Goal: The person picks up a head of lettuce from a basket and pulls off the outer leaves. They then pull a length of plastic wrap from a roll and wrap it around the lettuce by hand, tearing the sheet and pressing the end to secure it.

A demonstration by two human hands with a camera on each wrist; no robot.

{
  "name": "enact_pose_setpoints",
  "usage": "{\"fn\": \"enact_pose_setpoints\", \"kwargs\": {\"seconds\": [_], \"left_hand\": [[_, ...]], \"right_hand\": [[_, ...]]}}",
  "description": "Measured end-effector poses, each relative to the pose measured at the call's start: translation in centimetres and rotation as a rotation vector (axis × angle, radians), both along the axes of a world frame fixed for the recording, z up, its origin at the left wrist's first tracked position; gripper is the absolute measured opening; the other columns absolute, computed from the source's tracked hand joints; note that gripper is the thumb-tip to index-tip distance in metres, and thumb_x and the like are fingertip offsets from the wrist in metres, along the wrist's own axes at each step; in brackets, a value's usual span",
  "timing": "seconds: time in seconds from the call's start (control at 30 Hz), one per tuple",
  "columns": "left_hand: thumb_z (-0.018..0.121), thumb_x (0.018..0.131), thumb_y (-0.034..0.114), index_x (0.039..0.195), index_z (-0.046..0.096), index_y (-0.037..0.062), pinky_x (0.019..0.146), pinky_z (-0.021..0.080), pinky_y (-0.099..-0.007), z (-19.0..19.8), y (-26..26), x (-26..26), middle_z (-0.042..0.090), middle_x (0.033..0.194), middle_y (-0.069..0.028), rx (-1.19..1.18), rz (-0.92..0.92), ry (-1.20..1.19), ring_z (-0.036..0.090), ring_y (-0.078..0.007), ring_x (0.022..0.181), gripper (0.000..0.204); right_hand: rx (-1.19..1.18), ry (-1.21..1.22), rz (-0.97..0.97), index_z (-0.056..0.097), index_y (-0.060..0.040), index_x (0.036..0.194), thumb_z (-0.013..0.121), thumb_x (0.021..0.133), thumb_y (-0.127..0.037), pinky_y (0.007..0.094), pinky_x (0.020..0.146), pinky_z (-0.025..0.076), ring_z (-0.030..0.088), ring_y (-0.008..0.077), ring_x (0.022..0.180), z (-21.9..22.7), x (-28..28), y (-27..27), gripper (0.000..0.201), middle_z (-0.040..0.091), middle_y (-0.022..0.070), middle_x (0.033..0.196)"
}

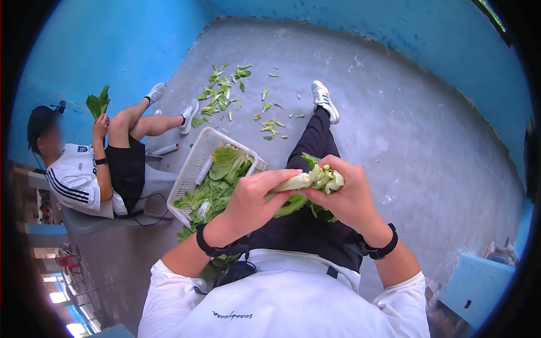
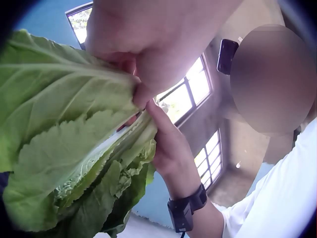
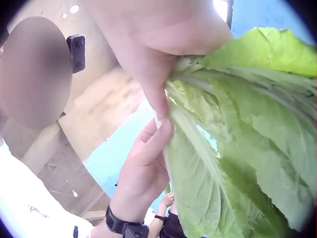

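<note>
Green leafy cabbage head (image 1: 315, 183), held over my lap between both hands. Item: pale stalk base turned up, broad crinkled leaves hanging below. My right hand (image 1: 352, 197) has its grip wrapped round the stalk end, fingers curled about it. My left hand (image 1: 251, 203) pinches one outer stalk near the base, thumb and fingertips closed on it. From the left wrist view the leaves (image 2: 64, 148) fan wide and thin.

Handling, as I judge it: light, ribs stiff and crisp near the base, blades soft and easily torn or bruised; possibly damp, so a little slick. Best hold is the firm stalk cluster, not the leaf blades; single stalks likely snap off cleanly if pulled from the base.

Next out: white plastic basket (image 1: 189, 169) on the floor beside my left knee, holding loose green leaves (image 1: 217, 180). My legs in dark trousers stretch forward, one white shoe (image 1: 325, 100) at the end.

Floor: bare grey concrete (image 1: 406, 124), rough, with scattered leaf trimmings (image 1: 222, 90) beyond the basket.

Further left: a second person (image 1: 93, 169) seated, holding up a green leaf (image 1: 98, 103).

Room: blue painted walls (image 1: 112, 39) around the floor; windows show from the wrist views.
</note>
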State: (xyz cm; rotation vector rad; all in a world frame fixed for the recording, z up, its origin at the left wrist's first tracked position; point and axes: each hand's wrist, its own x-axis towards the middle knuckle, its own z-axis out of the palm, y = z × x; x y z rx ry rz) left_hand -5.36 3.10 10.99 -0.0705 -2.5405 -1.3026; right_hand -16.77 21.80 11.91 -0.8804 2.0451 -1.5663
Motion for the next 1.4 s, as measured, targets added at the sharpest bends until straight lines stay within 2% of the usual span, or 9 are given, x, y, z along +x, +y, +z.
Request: {"fn": "enact_pose_setpoints", "kwargs": {"seconds": [0.17,0.27,0.37,0.5,0.63,0.73,0.93,1.13,1.4], "left_hand": [[0.072,0.076,-0.004,0.117,0.074,0.0067,0.079,0.059,-0.0379,0.9,-1.3,0.1,0.075,0.105,-0.0125,-0.354,-0.041,0.070,0.073,-0.0311,0.093,0.042],[0.072,0.076,-0.003,0.116,0.074,0.0095,0.078,0.059,-0.0391,1.2,-1.7,0.1,0.075,0.104,-0.0107,-0.516,-0.069,0.091,0.073,-0.0308,0.092,0.042],[0.071,0.078,-0.003,0.116,0.073,0.0083,0.076,0.058,-0.0377,0.9,-2.9,0.6,0.075,0.104,-0.0122,-0.601,-0.007,0.101,0.072,-0.0316,0.090,0.040],[0.070,0.083,-0.003,0.115,0.072,0.0050,0.078,0.057,-0.0348,0.3,-6.0,1.6,0.074,0.105,-0.0142,-0.309,0.192,0.039,0.072,-0.0310,0.092,0.033],[0.068,0.090,-0.001,0.118,0.069,0.0019,0.084,0.053,-0.0317,-1.9,-7.9,2.7,0.073,0.106,-0.0110,-0.057,0.314,-0.124,0.070,-0.0208,0.095,0.027],[0.065,0.096,0.006,0.123,0.063,0.0017,0.088,0.051,-0.0311,-5.7,-10.1,3.9,0.070,0.106,-0.0083,0.117,0.393,-0.173,0.066,-0.0160,0.098,0.027],[0.063,0.098,0.012,0.127,0.057,0.0006,0.092,0.049,-0.0315,-14.1,-18.6,9.4,0.066,0.109,-0.0060,0.255,0.592,-0.156,0.062,-0.0152,0.102,0.031],[0.074,0.089,0.015,0.129,0.057,-0.0002,0.092,0.050,-0.0329,-15.6,-22.0,14.7,0.067,0.113,-0.0089,0.316,0.763,-0.328,0.063,-0.0166,0.104,0.046],[0.080,0.080,0.012,0.132,0.058,0.0000,0.093,0.051,-0.0352,-28.2,-23.2,21.7,0.069,0.116,-0.0131,0.405,0.637,-0.848,0.065,-0.0214,0.107,0.058]], "right_hand": [[0.085,0.104,0.052,0.067,-0.0023,0.092,0.080,0.071,-0.006,0.0366,0.065,0.052,0.067,0.0329,0.070,0.9,-0.3,0.5,0.025,0.068,0.0151,0.076],[0.219,0.269,0.132,0.067,0.0003,0.094,0.074,0.073,0.000,0.0303,0.065,0.051,0.068,0.0209,0.067,0.2,-0.9,1.1,0.022,0.067,0.0118,0.076],[0.242,0.283,0.061,0.068,-0.0025,0.089,0.077,0.072,-0.005,0.0351,0.066,0.053,0.069,0.0274,0.070,0.1,-1.3,2.1,0.019,0.067,0.0135,0.074],[0.090,-0.183,-0.073,0.064,0.0001,0.091,0.075,0.081,-0.003,0.0283,0.077,0.055,0.069,0.0108,0.085,-0.7,-3.8,4.8,0.015,0.068,0.0028,0.079],[-0.257,-0.342,0.023,0.061,-0.0025,0.097,0.068,0.091,0.001,0.0328,0.087,0.055,0.069,0.0159,0.093,-2.5,-4.8,5.8,0.010,0.068,0.0069,0.094],[-0.391,-0.461,-0.024,0.059,-0.0028,0.103,0.067,0.088,0.003,0.0329,0.085,0.056,0.068,0.0176,0.092,-3.0,-4.0,6.6,0.018,0.067,0.0081,0.094],[-0.509,-0.439,-0.160,0.048,-0.0078,0.108,0.066,0.086,-0.006,0.0374,0.089,0.051,0.059,0.0163,0.080,-2.7,-3.2,9.2,0.029,0.055,0.0038,0.084],[-0.740,-0.496,-0.183,0.040,-0.0129,0.107,0.063,0.093,-0.015,0.0337,0.094,0.045,0.047,0.0115,0.080,-2.0,-3.4,10.5,0.027,0.043,-0.0013,0.083],[-0.665,-0.439,-0.222,0.040,-0.0122,0.106,0.061,0.095,-0.014,0.0336,0.095,0.045,0.046,0.0104,0.079,-1.2,-3.6,9.7,0.024,0.042,-0.0018,0.083]]}}
